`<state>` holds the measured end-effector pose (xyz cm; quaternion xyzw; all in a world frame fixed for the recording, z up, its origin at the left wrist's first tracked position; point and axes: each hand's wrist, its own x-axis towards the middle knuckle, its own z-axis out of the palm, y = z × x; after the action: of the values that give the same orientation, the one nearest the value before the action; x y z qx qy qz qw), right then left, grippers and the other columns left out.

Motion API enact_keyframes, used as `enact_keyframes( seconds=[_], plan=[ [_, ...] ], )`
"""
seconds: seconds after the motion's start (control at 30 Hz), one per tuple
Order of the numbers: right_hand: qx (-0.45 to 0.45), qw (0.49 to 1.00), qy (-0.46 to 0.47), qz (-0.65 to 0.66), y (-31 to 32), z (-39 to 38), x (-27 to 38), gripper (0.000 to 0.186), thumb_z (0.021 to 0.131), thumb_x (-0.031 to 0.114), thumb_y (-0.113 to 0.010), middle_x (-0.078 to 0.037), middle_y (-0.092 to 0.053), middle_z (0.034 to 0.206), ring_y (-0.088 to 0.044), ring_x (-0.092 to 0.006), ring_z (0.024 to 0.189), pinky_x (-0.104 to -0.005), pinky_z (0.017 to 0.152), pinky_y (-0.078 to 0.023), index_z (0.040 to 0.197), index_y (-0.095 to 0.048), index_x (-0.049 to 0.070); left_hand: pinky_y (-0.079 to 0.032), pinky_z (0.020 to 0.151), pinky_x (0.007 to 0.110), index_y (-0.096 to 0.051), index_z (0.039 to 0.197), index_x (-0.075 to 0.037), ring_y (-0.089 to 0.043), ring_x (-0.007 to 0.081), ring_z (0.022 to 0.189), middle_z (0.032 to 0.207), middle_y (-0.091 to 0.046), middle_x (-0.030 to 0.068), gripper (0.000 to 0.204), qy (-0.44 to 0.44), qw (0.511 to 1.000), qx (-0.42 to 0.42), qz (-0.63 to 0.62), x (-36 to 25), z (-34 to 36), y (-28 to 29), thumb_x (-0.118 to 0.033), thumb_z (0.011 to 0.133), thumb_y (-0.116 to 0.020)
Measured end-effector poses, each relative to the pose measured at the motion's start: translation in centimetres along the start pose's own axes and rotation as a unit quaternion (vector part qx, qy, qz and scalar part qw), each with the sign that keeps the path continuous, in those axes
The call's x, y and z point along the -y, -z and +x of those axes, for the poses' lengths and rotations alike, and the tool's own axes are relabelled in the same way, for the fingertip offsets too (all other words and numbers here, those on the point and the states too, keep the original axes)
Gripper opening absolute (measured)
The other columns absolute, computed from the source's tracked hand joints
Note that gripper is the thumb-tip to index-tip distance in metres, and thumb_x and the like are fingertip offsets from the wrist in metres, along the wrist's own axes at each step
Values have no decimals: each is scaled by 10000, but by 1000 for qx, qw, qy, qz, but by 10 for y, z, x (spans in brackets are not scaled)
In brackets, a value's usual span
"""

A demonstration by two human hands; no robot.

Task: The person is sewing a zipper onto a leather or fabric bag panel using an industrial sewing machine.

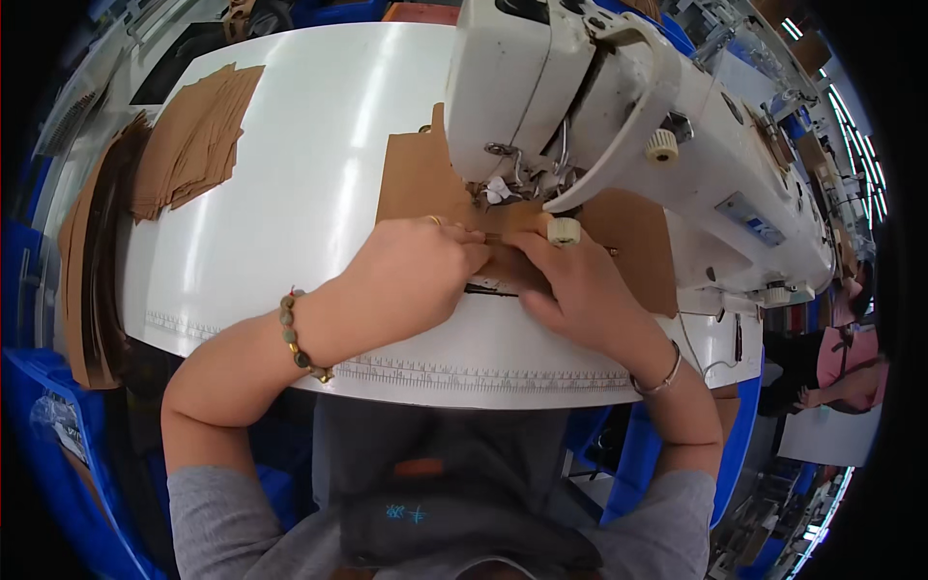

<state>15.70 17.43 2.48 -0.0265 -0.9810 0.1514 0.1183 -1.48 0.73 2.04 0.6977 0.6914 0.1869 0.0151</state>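
Plainly, the counter (309,251) was smooth, glossy white, and a hard-cased white sewing machine (710,169) stood on it. A flat, matte brown panel (404,184) lay under the machine's head, well right of a fanned stack (198,140) of brown pieces. The left hand (420,271) and right hand (575,290) rested on it, fingers bent; I couldn't tell whether they pinched it. Bare white separated stack from panel; a narrower strip ran before the counter's curved, ruler-marked front edge.
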Motion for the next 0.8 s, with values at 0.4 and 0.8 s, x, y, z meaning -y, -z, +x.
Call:
enact_keyframes(
  seconds=[0.4, 0.8],
  plan=[
    [-14, 999, -32, 9, -20, 3, 0, 325, 838, 89, -689, -133, -672, 1046, -656, -355, 943, -458, 814, -545, 1159, -710, 43, -586, 806, 366, -722, 1082, -62, -689, 248, 911, 1013, -703, 49, 292, -124, 975, -162, 93, 3, -71, 20, -153, 818, -808],
    [-11, 999, -30, 17, -18, 5, 2, 350, 810, 67, -711, -132, -703, 1130, -648, -372, 1024, -449, 892, -545, 1160, -711, 43, -401, 997, 499, -649, 1308, -109, -583, 287, 1203, 1359, -601, 84, 442, 21, 994, -72, -80, 113, 36, -30, -338, 931, -667]
  ],
)
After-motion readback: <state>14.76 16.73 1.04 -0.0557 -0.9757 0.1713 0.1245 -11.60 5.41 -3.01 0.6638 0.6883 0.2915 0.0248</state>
